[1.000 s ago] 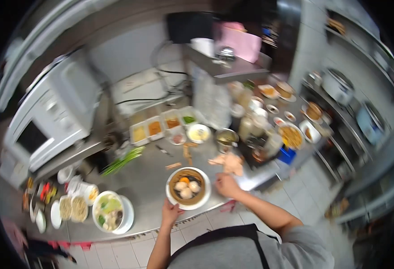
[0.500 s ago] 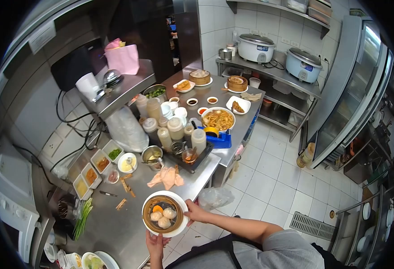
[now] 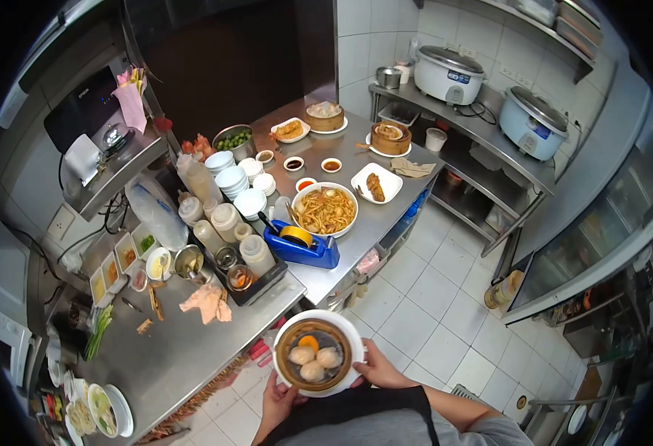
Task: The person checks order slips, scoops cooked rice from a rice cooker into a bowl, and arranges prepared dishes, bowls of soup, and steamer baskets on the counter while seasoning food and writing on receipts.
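Observation:
A white plate (image 3: 358,340) carries a round bamboo steamer (image 3: 313,325). Inside the steamer lie three pale dumplings (image 3: 312,371) and an orange, round piece (image 3: 309,343). My left hand (image 3: 279,399) grips the plate's lower left rim, while my right hand (image 3: 376,366) has the right rim between thumb and fingers; part of the fingers is hidden underneath. The plate is held level in front of my body, over the floor and just off the edge of the steel counter (image 3: 185,364).
Sauce bottles (image 3: 257,255) and a blue tape dispenser (image 3: 304,251) stand where counter and far table meet. On that table are a noodle bowl (image 3: 325,209), a chicken plate (image 3: 376,186) and two steamers (image 3: 390,139). Rice cookers (image 3: 449,75) sit on a shelf behind; a glass-door fridge (image 3: 601,215) is right.
Both hands have carried the plate and steamer away from the counter's edge, rightward in view. My view has turned and come nearer the far table, whose dishes now look larger.

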Demonstrator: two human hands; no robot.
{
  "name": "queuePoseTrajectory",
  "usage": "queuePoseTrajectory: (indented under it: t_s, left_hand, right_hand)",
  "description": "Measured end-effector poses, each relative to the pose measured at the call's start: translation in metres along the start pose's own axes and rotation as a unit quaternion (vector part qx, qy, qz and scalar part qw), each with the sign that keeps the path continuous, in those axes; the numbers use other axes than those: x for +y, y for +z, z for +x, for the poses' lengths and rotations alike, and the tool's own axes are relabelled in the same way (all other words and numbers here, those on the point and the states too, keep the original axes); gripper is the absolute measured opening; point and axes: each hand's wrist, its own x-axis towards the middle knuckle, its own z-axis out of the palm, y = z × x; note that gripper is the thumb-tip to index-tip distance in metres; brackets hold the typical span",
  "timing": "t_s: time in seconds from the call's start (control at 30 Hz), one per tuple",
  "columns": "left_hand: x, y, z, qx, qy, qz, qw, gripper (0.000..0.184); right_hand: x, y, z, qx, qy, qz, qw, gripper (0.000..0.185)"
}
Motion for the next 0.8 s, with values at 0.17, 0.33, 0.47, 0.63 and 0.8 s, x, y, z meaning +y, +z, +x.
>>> queuePoseTrajectory:
  t_s: [0.17, 0.33, 0.47, 0.63, 0.8]
  left_hand:
    - [0.011, 0.071, 0.044, -0.07, -0.011, -0.008, 0.997, 0.06]
    - [0.018, 0.111, 0.098, -0.104, 0.008, 0.027, 0.994, 0.062]
    - [0.018, 0.145, 0.149, -0.134, 0.01, 0.007, 0.991, 0.065]
    - [0.04, 0.188, 0.203, -0.161, 0.004, -0.013, 0.987, 0.067]
    - [0.067, 0.217, 0.233, -0.136, 0.023, 0.03, 0.99, 0.066]
  right_hand:
    - [-0.015, -0.069, -0.01, 0.057, -0.047, 0.01, 0.997, 0.05]
    - [-0.029, -0.121, 0.01, 0.098, -0.063, 0.043, 0.992, 0.044]
    - [-0.055, -0.166, 0.031, 0.133, -0.068, 0.026, 0.988, 0.041]
    - [-0.103, -0.214, 0.057, 0.134, -0.067, 0.033, 0.988, 0.042]
    - [-0.116, -0.255, 0.09, 0.113, -0.062, 0.055, 0.99, 0.046]
